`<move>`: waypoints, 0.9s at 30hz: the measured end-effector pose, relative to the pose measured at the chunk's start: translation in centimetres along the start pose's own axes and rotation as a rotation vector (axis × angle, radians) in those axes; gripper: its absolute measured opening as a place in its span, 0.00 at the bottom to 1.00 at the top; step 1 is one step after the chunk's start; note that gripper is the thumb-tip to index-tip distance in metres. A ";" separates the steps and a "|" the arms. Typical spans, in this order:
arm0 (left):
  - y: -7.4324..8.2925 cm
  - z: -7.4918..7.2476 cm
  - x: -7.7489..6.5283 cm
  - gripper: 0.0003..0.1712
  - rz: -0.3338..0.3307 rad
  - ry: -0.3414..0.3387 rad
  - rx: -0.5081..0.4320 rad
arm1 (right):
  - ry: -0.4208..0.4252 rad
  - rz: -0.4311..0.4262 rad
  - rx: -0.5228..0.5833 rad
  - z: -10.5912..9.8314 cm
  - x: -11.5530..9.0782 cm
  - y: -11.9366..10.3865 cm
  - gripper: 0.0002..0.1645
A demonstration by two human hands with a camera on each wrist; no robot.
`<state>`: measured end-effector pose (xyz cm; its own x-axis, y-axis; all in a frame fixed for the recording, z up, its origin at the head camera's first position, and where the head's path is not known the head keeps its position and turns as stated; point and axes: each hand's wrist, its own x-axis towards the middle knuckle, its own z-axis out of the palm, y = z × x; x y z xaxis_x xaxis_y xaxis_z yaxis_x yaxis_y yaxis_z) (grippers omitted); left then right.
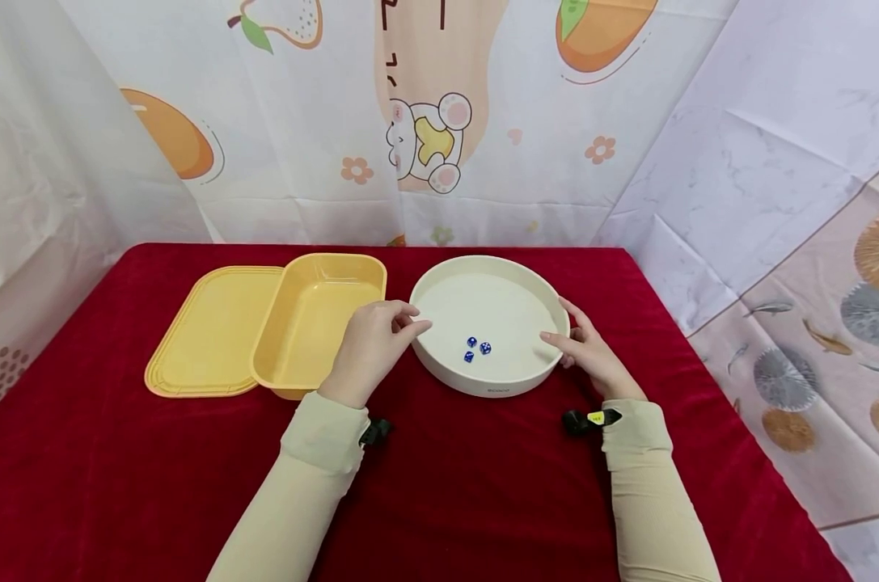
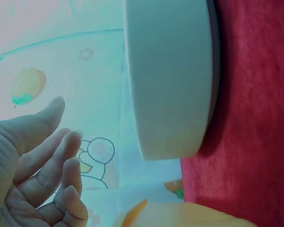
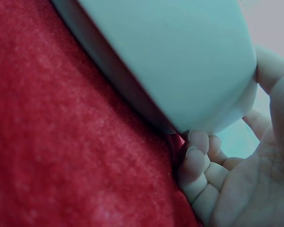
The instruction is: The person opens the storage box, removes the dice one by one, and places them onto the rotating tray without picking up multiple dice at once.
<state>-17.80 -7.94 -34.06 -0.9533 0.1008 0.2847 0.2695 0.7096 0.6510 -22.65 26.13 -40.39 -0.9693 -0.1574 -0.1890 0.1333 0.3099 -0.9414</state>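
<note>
A round white tray (image 1: 475, 295) stands on the table, with three small blue dice (image 1: 486, 348) lying together on its floor toward the near side. My right hand (image 1: 592, 354) grips the tray's right side. Its thumb reaches over the rim, and in the right wrist view the fingers (image 3: 194, 163) curl against the low outer wall (image 3: 189, 61). At the tray's left rim hovers my left hand (image 1: 369, 347), holding nothing. Its thumb and loosely bent fingers (image 2: 68, 151) stand apart in the left wrist view, to the side of the tray's wall (image 2: 173, 80).
Left of the tray is a yellow rectangular box (image 1: 315, 319), partly behind my left hand. Its flat yellow lid (image 1: 217, 331) lies farther left, against the box. A red cloth (image 1: 475, 469) covers the table, and a printed curtain (image 1: 293, 145) hangs behind the far edge.
</note>
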 end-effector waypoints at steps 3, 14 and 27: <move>-0.3 -0.3 -0.1 0.15 -0.028 -0.004 -0.003 | -0.002 0.004 0.000 0.0 0.0 0.0 0.51; -1.8 -2.3 -0.3 0.17 -0.090 0.005 -0.075 | 0.002 0.002 0.005 0.0 0.1 0.0 0.51; -4.3 -4.6 -0.3 0.19 -0.184 -0.041 -0.062 | 0.003 0.006 0.003 -0.1 0.0 0.0 0.51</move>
<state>-18.04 -14.23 -33.64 -0.9917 0.0025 0.1288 0.0967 0.6743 0.7321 -22.64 26.20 -40.39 -0.9692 -0.1524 -0.1935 0.1395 0.3078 -0.9412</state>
